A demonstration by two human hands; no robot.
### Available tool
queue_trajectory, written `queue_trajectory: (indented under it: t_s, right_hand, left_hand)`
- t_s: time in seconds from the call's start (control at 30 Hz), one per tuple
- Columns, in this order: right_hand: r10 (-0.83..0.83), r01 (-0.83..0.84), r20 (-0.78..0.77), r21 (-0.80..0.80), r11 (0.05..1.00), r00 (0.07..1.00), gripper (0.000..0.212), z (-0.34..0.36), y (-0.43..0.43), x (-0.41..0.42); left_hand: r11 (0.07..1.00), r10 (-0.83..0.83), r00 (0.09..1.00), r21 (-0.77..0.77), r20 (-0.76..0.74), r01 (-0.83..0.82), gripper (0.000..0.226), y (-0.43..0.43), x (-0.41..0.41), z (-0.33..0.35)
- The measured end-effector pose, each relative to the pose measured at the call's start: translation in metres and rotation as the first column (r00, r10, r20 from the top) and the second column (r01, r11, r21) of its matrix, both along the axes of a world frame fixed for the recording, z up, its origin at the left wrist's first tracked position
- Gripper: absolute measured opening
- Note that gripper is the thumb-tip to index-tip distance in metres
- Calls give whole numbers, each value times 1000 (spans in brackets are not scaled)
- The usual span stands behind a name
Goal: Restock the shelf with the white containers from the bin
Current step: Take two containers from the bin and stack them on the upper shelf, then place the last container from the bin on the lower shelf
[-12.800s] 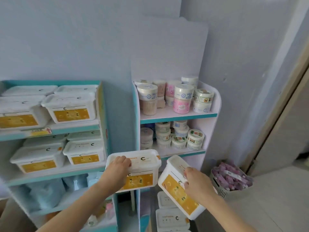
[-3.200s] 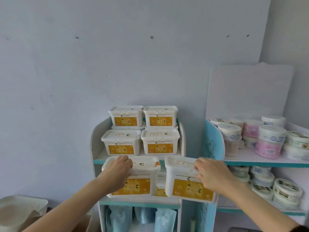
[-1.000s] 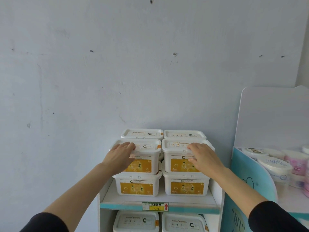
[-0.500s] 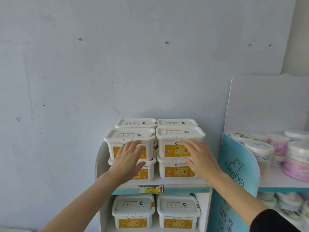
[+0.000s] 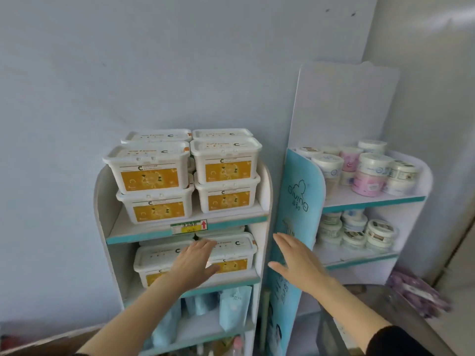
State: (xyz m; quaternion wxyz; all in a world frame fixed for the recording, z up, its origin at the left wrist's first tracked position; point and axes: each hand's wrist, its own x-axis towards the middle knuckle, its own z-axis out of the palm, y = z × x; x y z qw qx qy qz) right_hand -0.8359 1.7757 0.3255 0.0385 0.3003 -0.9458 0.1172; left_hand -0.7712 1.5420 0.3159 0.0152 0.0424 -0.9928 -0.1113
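Two hands up, both empty. The left hand (image 5: 195,263) has fingers straight and close together, thumb out, back toward the camera, in front of the second tier of the shelf unit (image 5: 265,191). It overlaps the pair of second-tier containers (image 5: 232,253) in view; contact or not, can't tell. The right hand (image 5: 299,263) has fingers straight, slightly spread, thumb out, holding nothing, in front of the blue side panel (image 5: 300,201) of the neighbouring rack, just right of the shelf unit's edge. The white containers (image 5: 226,163) with orange labels sit on the top tier: two front stacks side by side, two high each, plus two more lids visible right behind them at the same height. Left front stack sits a bit further forward than the right one. A price tag (image 5: 189,226) with a red arrow is on the top tier's front lip, roughly centred. Third tier holds pale blue pouches (image 5: 234,307), upright. The neighbouring rack holds round jars (image 5: 370,173) on two levels, white and pink. The purple items (image 5: 416,294) low at far right are too blurred to identify.
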Motion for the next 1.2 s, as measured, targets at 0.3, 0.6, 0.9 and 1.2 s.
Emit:
queue_trajectory:
  t_s: [0.3,0.6,0.9,1.2]
  right_hand:
    - [-191,184,160,55,981,969,72,-53,87,36]
    - [-314,307,250,68,949,916,66,-88,187,51]
    - [-374,358,364,114,927,853,64,-131,321,31]
    - [-351,299,445,186,936,824,61,-180,408,-16]
  left_hand:
    - [993,-109,977,67,181,99,62,82,-4,-47]
    - [979,-194,940,121,282,166,58,184,-17,-77]
    - [978,-191,902,158,387,140,46,316,-45,-114]
    - [978,-169,853,193,493,81,53,416,-71,-165]
